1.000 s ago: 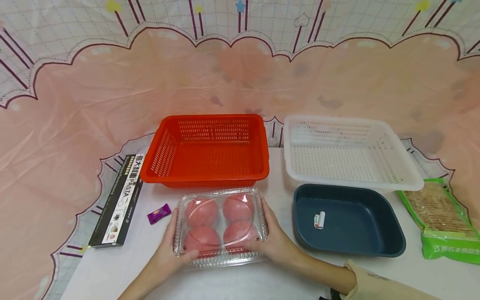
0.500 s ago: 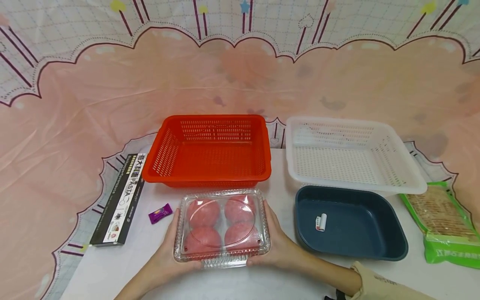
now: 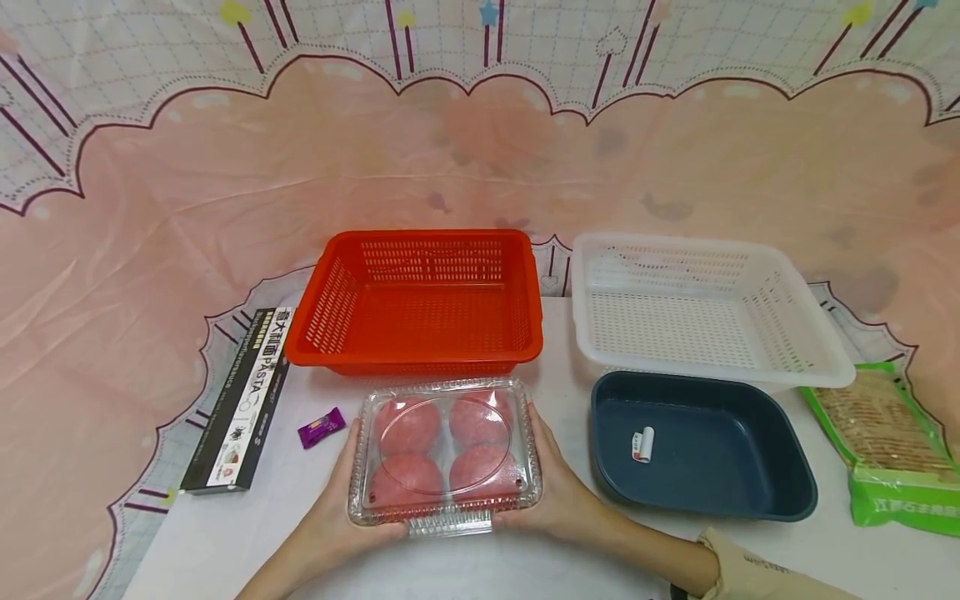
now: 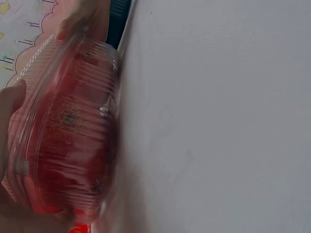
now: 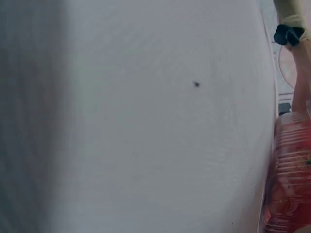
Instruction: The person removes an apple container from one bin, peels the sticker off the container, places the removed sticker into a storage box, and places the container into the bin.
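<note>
A clear plastic clamshell box (image 3: 447,454) with several round red fruits inside stands in front of the red basket. My left hand (image 3: 341,508) grips its left side, the thumb along the front edge. On the opposite side my right hand (image 3: 551,492) holds it the same way. The fingers beyond the box's sides are partly hidden in the head view. In the left wrist view the ribbed side of the box (image 4: 73,131) shows red fruit through it, close to the white tabletop. The right wrist view catches only part of the box (image 5: 291,174).
Behind are a red basket (image 3: 431,321) and a white basket (image 3: 667,329). A dark blue tray (image 3: 735,467) holds a small white roll (image 3: 642,444). Left lie a black pasta box (image 3: 238,404) and a purple-wrapped sweet (image 3: 321,427); far right, a green-edged food packet (image 3: 888,442).
Both thumbs have moved down from the lid to the front edge of the box. The head view has shifted slightly. Over the last half second almost nothing has moved.
</note>
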Motion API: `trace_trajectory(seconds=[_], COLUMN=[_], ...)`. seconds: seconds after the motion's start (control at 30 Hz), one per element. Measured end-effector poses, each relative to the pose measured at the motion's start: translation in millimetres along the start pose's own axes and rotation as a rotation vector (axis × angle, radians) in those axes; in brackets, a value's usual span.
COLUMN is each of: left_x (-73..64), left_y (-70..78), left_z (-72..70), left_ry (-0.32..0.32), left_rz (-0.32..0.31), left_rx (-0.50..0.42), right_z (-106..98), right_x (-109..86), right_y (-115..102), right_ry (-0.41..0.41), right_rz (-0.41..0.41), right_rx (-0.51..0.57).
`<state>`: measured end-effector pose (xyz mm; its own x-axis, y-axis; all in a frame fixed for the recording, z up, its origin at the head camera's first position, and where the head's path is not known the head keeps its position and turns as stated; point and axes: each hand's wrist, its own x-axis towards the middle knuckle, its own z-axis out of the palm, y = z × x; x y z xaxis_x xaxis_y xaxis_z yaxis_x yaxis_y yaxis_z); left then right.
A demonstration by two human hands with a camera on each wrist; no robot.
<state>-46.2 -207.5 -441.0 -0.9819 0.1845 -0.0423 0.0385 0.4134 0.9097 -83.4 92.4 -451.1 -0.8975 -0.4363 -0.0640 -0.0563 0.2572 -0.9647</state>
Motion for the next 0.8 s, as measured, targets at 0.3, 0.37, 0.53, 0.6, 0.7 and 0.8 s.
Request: trace_trajectory(seconds=[0.3,0.37,0.53,0.6,0.7,0.8], left_x=[-3.8,-4.2,-8.7,-11.1,-15.0,-18.6], left_y=[2.1,3.6,10.6,15.0,24.1,34.1], left_z=[1.6,1.8,3.8,4.2,3.9,3.3], left_ry=[0.006,0.005,0.018,0.033,0.054,0.068], left_rz=[-0.041,-0.049,-0.121,-0.137,-0.143,-0.138], left_rx=[-0.043,-0.054,-0.065,-0.057,-0.049,-0.072], right_z=[4,4,5,5,6,7], right_x=[-1.4,-2.2,-8.1,-11.6,-17.0,-22.5], right_y=[-1,-2,-2,-3,-7,-13], right_ry=[0.020,0.028,0.029,0.030,0.044,0.068], right_rz=[-0.020,-0.017,-0.016,-0.024,-0.056,-0.106], right_rx=[0.088,0.086,0.102,0.123,0.166,0.192])
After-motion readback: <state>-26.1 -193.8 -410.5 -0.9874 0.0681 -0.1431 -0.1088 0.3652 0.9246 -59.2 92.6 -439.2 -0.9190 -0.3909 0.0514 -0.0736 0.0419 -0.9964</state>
